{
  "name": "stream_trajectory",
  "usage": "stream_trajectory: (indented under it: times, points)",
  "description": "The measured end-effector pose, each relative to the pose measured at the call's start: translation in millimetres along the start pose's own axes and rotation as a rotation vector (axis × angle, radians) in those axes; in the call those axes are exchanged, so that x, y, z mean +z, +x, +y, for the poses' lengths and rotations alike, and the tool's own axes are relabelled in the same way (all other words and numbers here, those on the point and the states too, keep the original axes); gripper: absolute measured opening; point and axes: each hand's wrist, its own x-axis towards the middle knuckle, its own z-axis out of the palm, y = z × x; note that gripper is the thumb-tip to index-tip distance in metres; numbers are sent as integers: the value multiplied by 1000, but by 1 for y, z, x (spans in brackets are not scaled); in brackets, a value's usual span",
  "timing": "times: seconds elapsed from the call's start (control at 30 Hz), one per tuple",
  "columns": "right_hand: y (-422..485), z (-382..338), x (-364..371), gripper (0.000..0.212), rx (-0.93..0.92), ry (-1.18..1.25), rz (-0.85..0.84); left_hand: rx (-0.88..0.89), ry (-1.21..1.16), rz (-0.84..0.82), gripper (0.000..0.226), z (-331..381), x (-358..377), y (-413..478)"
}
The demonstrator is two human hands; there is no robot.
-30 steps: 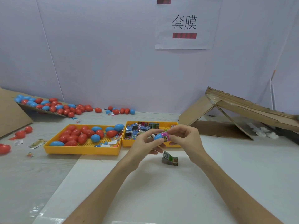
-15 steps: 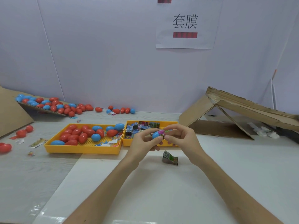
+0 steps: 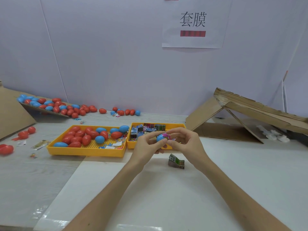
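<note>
Blue plastic egg (image 3: 160,138) held in the air between both hands, above the near rim of the second yellow plastic tray (image 3: 177,126) (the one filled with printed film pieces), clear of the white tabletop (image 3: 166,197). Left hand (image 3: 146,145) curled round the egg's blue end, thumb and fingertips pinching it. Right hand (image 3: 185,142) pinching the pink printed film sleeve (image 3: 167,136) seated on the egg's other end, fingers bent close about it.

Immediately left of that tray, side walls touching or nearly so, a yellow perforated plastic tray (image 3: 86,152) of red and blue eggs. Folded printed film sleeve (image 3: 176,161) flat on the tabletop just below the right hand, apart from the tray's front wall.

Open run of tabletop from the tray fronts down past both forearms. Broad bare stretch to the right as far as the brown cardboard lean-to (image 3: 250,110), its sloped edge well apart from the hands. Loose red and blue plastic eggs (image 3: 75,110) banked along the far wall, well behind the trays.

Against the picture a second back: egg and hands marginally higher and further left. Against half a second back: hardly any shift. Folded sleeve and both trays unmoved.
</note>
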Motion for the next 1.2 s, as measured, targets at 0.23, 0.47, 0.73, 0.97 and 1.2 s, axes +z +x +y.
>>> stream_trajectory:
  times: [0.23, 0.47, 0.73, 0.97, 1.2]
  points:
    - [1, 1, -1, 18, 50, 135, 2, -79, -163, -61, 18, 4, 3, -3]
    - [2, 1, -3, 16, 35, 151, 46, -60, -158, -148, 31, 4, 0, -1]
    - [2, 3, -3, 20, 77, 215, 31, 15, -45, -23, 24, 0, 3, 0]
    - [1, 3, -1, 20, 103, 234, 59, 75, 20, 3, 26, 1, 4, -1]
    - [1, 1, 6, 19, 89, 214, 110, 104, 90, 27, 29, 2, 6, -2]
